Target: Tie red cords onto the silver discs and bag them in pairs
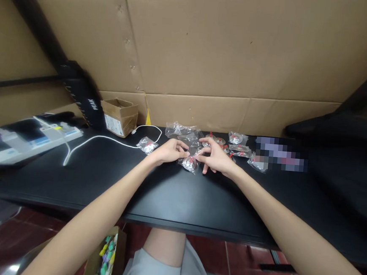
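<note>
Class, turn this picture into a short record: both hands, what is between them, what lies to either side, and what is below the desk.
Between hands: clear bag, metal and red contents
Hands: left hand and right hand, fingertips by its upper edge; grips unclear
Left side: another bag, white cable, carton
Right side: several more bags
Below desk: box of colourful items

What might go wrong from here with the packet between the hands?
The thin clear packet is at the fingertips of the left hand and right hand; it might slip or tear. The right hand is close to the metal discs and could nudge them. The white cable, if tugged, may shift the leftmost packet.
</note>
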A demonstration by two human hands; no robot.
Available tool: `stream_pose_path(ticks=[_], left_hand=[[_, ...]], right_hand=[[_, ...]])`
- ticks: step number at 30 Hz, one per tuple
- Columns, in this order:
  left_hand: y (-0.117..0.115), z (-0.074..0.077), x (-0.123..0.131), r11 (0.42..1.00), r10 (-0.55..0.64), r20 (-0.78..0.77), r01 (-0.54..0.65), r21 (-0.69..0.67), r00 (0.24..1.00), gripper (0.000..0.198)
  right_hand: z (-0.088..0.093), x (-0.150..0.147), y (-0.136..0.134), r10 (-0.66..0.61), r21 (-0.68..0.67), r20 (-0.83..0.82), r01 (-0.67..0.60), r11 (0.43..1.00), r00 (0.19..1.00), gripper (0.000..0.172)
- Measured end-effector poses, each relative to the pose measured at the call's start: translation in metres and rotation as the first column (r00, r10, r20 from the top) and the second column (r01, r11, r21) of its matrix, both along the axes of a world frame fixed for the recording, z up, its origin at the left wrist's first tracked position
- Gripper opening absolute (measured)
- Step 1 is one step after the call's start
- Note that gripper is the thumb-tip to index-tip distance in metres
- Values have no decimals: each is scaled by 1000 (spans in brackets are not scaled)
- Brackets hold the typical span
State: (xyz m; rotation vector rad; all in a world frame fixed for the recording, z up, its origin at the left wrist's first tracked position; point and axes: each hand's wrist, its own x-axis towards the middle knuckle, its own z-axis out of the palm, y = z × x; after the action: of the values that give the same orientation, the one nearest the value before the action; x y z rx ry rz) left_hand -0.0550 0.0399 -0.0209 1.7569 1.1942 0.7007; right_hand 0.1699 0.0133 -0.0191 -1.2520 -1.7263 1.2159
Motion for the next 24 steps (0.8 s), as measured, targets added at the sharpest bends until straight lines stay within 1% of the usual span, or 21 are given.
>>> stream_pose_path(ticks=[3,5,7,10,12,14,16,19,21,22,24], left_hand=[[-2,4,2,993,84,7,-83,-84,996,29],[-4,7,2,988,102,49,-96,-121,994,21],[-6,10,3,986,95,93,-81,-145,991,16],[-8,11,5,987,87,109,-71,-144,990,17],[-8,11,6,988,82,108,-67,-138,991,21],[-9,11,6,990,72,96,-59,-131,993,23],[-9,11,6,993,40,79,-31,-113,996,29],[-11,11,4,997,-53,52,56,-49,997,44],[-11,11,4,993,-116,31,117,-3,993,49],[-11,10,4,991,-132,23,132,9,991,48],[-11,9,4,992,-126,24,125,7,992,46]], right_hand=[[-5,0,4,-93,65,49,90,994,994,64],[-8,1,5,-149,144,105,133,981,983,61],[-10,1,6,-179,222,140,145,964,974,60],[-9,-1,5,-203,317,121,156,935,972,60],[-6,-2,3,-219,404,106,159,901,970,60],[-3,-3,1,-224,497,112,141,856,968,55],[-1,-2,1,-204,563,131,96,821,970,53],[0,2,3,-98,605,201,-45,795,975,51],[0,4,4,-40,620,230,-115,776,972,50],[0,5,5,-31,628,224,-120,769,974,51],[1,6,5,-49,648,178,-80,757,983,53]])
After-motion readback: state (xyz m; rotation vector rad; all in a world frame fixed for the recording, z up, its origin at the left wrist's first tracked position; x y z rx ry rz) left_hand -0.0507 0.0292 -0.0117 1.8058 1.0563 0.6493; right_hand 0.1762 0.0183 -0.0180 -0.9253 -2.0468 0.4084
